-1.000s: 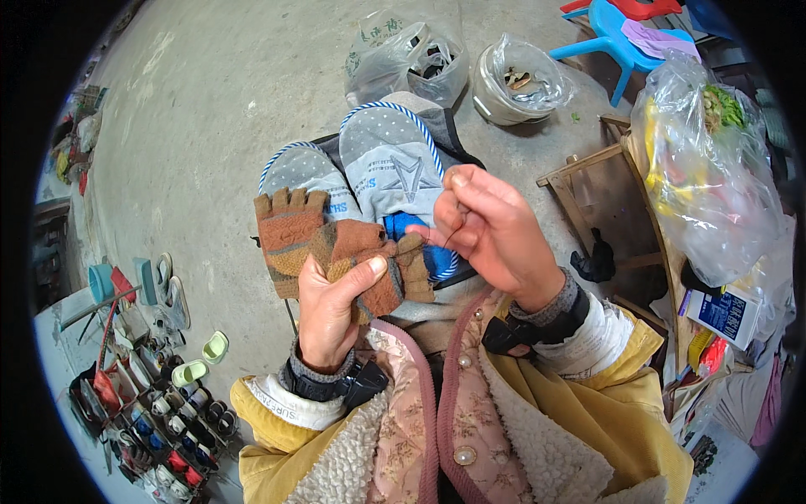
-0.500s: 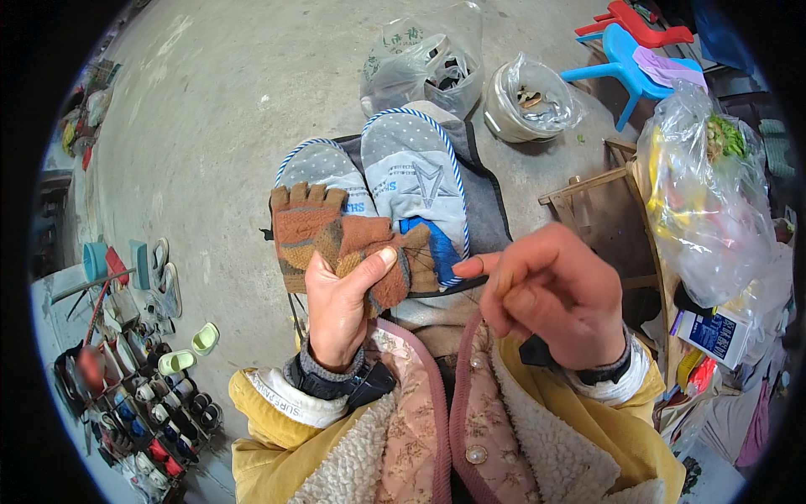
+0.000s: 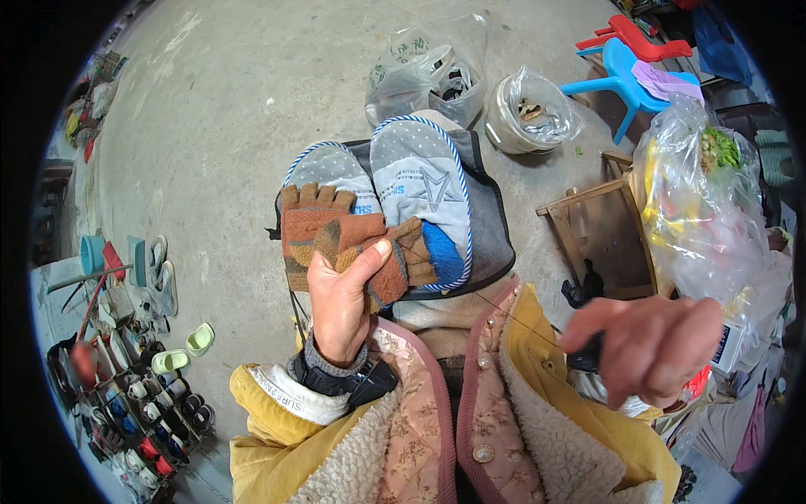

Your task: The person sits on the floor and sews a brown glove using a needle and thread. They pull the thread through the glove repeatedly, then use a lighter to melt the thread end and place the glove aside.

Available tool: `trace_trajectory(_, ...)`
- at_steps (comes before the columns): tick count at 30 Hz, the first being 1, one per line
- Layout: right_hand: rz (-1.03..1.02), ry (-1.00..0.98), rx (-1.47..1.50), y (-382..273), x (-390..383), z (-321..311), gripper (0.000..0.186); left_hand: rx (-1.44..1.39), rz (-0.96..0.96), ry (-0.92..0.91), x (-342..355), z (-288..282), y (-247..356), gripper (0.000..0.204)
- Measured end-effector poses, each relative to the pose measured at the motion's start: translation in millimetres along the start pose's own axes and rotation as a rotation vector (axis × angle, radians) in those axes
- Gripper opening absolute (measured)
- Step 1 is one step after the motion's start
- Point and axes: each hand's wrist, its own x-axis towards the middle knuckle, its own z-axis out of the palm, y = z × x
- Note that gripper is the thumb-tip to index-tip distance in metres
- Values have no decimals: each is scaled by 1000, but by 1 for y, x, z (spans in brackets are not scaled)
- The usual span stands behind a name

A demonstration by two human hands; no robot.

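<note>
Brown knitted glove (image 3: 353,244) sits gripped in the left hand (image 3: 340,302) above grey slippers (image 3: 420,181); the right hand (image 3: 651,344) pinches thread (image 3: 512,317). Bare concrete floor (image 3: 227,126), plastic bags (image 3: 428,71), wooden stool (image 3: 600,227) surround.

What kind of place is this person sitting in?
Probably a home yard or porch: a bare concrete floor, plastic stools, full plastic bags and a shoe rack. The left hand holds a brown glove; the right hand pulls thread.
</note>
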Motion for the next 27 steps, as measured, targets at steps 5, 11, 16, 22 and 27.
trace_trajectory(5,-67,-127,89,-36,-13,-20,9,5,-24,2,1,0,-1,31)
trace_trajectory(11,-340,77,-2,-50,-32,-21,6,21,-35,-23,2,3,-2,29)
trace_trajectory(16,-482,243,-47,-57,-43,-21,5,-17,-87,-86,3,11,-4,30)
trace_trajectory(22,-397,245,-34,-54,-37,-23,2,31,-175,-202,16,19,-19,33)
trace_trajectory(27,-401,422,-128,-29,-21,-22,7,26,-230,-263,30,15,-27,43)
